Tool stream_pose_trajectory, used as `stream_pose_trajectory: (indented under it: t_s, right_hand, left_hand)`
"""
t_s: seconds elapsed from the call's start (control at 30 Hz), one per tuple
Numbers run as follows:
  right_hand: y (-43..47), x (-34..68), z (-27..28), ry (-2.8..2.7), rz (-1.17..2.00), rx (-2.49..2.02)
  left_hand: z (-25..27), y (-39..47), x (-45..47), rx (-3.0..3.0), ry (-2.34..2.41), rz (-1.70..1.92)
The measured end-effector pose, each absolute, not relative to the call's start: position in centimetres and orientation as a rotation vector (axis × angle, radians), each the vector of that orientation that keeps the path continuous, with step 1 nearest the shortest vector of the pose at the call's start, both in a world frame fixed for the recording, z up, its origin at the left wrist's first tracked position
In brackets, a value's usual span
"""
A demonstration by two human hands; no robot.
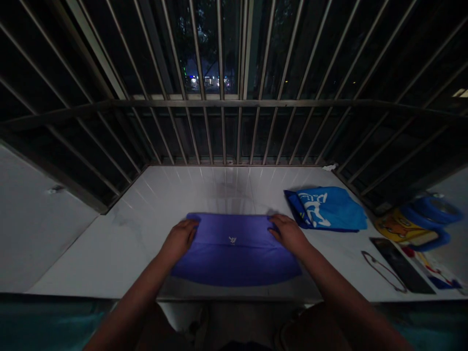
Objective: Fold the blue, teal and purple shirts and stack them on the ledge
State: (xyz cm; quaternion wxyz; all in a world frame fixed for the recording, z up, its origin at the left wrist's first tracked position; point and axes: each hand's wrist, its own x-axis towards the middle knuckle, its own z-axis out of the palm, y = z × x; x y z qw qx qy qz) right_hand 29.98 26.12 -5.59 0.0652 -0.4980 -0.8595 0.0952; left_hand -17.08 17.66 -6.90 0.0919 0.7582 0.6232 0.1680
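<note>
A purple cloth with a small white figure printed on it lies folded on the white ledge, its kind not certain. Its far edge is straight, and a fold line crosses it just under the print. At the far left corner, my left hand pinches the cloth between thumb and fingers. My right hand has closed likewise on the far right corner. Between the two hands the cloth lies flat, and its rounded near edge reaches close to the ledge's front.
To the right lies a folded blue cloth with white lettering. Beyond it are a yellow and blue container, a dark flat object and a thin cord loop. Metal bars enclose the ledge at the back.
</note>
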Motion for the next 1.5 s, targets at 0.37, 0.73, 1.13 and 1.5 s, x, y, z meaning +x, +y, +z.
stream_pose_trajectory:
  t_s: [0.37, 0.73, 1.13, 1.5]
  right_hand:
    - [32.0, 27.6, -2.3, -2.793, 0.474, -1.476]
    - [28.5, 29.9, 1.5, -2.638, 0.287, -1.360]
    - [20.8, 31.9, -5.5, -2.617, 0.365, -1.298]
    - [27.1, 29.3, -0.9, -2.746, 0.378, -1.552]
  left_hand:
    - [-2.6, 28.5, -18.3, 2.225, 1.613, 0.005]
    - [-0.4, 20.4, -18.8, 2.277, 1.717, 0.577]
    - [-6.2, 12.9, -19.9, 2.232, 1.648, 0.545]
    - [-1.4, 22.4, -18.2, 2.210, 1.556, 0.127]
